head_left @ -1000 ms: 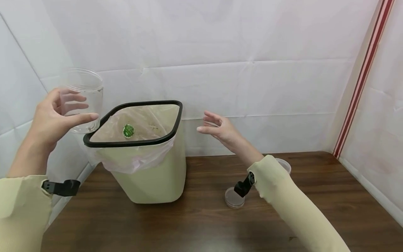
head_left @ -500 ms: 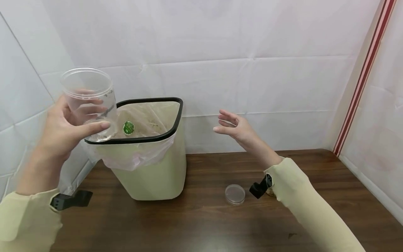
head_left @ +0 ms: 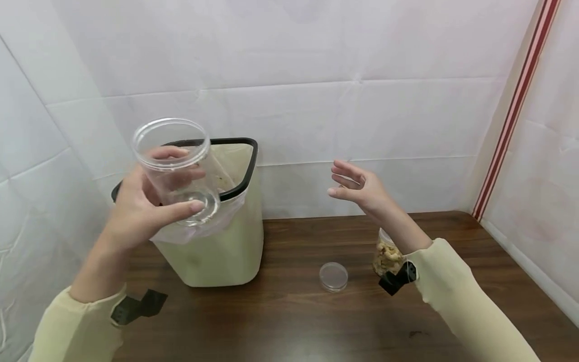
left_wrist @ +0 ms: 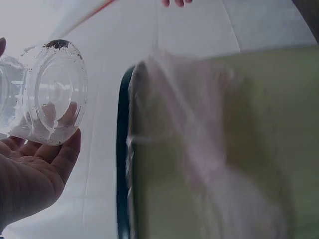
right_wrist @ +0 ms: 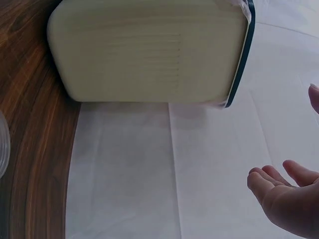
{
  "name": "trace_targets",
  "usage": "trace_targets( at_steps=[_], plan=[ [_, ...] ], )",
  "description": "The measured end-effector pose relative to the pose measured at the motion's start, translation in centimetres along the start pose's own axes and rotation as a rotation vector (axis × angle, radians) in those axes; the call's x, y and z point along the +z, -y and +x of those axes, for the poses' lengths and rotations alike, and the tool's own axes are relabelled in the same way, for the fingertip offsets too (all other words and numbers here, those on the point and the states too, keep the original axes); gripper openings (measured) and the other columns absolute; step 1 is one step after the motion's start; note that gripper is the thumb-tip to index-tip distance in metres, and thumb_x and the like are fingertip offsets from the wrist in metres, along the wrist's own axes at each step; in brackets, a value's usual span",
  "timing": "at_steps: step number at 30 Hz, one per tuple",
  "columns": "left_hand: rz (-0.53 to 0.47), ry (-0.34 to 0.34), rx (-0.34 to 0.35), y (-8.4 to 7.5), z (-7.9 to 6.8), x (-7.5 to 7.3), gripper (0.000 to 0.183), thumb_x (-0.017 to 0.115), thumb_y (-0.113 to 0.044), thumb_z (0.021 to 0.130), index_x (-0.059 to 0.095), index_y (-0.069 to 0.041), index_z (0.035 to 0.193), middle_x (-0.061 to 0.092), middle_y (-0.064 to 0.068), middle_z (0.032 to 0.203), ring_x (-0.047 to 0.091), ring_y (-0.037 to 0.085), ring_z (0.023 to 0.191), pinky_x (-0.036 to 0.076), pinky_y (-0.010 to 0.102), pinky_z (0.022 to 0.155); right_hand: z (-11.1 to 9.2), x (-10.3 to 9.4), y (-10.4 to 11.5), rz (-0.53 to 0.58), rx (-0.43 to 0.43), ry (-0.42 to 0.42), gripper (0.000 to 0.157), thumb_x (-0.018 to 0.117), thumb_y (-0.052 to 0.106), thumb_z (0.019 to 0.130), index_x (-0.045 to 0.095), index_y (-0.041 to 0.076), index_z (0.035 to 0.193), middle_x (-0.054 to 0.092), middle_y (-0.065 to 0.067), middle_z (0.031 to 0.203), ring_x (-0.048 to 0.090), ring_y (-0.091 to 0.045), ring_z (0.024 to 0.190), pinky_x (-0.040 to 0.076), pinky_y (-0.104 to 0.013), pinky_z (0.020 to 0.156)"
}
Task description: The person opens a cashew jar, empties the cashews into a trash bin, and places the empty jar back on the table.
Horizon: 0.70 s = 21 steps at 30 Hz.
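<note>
Clear jar point(head_left: 182, 185): gripped in left hand point(head_left: 137, 208) between curved fingers and thumb, higher than bin rim point(head_left: 251, 173), apart. Right hand point(head_left: 364, 190): fingers slightly bent, well right of bin rim.

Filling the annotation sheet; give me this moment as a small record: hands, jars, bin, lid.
left hand: grips clear jar
clear jar: held upright-ish, open-topped, overlapping bin in head view; dark specks around base in left wrist view
right hand: raised over table, holding nothing
bin: pale green, black rim, pinkish liner; on table
lid: clear, round; on table between bin and filled jar
filled jar: pale, nut-like pieces; partly hidden by right forearm
</note>
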State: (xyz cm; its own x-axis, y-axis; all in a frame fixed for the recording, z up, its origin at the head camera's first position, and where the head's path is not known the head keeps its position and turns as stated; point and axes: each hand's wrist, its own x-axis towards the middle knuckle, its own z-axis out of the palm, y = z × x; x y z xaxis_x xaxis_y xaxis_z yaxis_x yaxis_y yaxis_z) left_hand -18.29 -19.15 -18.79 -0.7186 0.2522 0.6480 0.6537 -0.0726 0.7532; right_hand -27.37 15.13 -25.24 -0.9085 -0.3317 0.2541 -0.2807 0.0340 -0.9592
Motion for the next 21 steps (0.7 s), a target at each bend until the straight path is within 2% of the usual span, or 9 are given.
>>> trace_targets(
  at_steps=[3, 6, 12, 21],
  plan=[
    [0.026, 0.016, -0.032, 0.6, -0.2, 1.2, 0.066, 0.06, 0.027, 0.063, 0.047, -0.008, 0.118, 0.059, 0.01, 0.109, 0.061, 0.02, 0.099, 0.051, 0.026, 0.075, -0.6, -0.3, -0.3, -0.021, -0.005, 0.005, 0.07, 0.065, 0.007, 0.082, 0.029, 0.006, 0.142, 0.035, -0.013, 0.142, 0.033, -0.025, 0.13, 0.03, -0.041, 0.102],
    [0.106, 0.014, -0.079, 1.3, -0.5, 2.4, 0.065, 0.068, 0.019, 0.064, 0.047, -0.011, 0.118, 0.055, 0.009, 0.11, 0.057, 0.019, 0.1, 0.049, 0.024, 0.078, -1.0, -0.6, -0.7, -0.035, -0.007, 0.01, 0.07, 0.066, 0.009, 0.082, 0.029, 0.006, 0.142, 0.034, -0.015, 0.142, 0.033, -0.025, 0.131, 0.03, -0.042, 0.102],
    [0.251, 0.034, -0.159, 3.5, -1.1, 4.6, 0.067, 0.077, 0.005, 0.064, 0.045, -0.007, 0.121, 0.053, 0.006, 0.115, 0.052, 0.019, 0.102, 0.043, 0.027, 0.085, -2.0, -0.9, -1.6, -0.046, 0.02, 0.004, 0.07, 0.067, 0.011, 0.082, 0.03, 0.005, 0.141, 0.035, -0.015, 0.142, 0.033, -0.027, 0.131, 0.031, -0.042, 0.101],
    [0.264, 0.081, -0.193, 6.9, -1.6, 7.1, 0.068, 0.081, -0.004, 0.062, 0.047, -0.009, 0.121, 0.056, 0.003, 0.118, 0.053, 0.016, 0.104, 0.038, 0.034, 0.091, -3.0, -0.7, -2.9, -0.023, 0.034, 0.012, 0.071, 0.067, 0.007, 0.081, 0.029, 0.002, 0.141, 0.035, -0.016, 0.142, 0.033, -0.028, 0.13, 0.031, -0.036, 0.102]
  ],
)
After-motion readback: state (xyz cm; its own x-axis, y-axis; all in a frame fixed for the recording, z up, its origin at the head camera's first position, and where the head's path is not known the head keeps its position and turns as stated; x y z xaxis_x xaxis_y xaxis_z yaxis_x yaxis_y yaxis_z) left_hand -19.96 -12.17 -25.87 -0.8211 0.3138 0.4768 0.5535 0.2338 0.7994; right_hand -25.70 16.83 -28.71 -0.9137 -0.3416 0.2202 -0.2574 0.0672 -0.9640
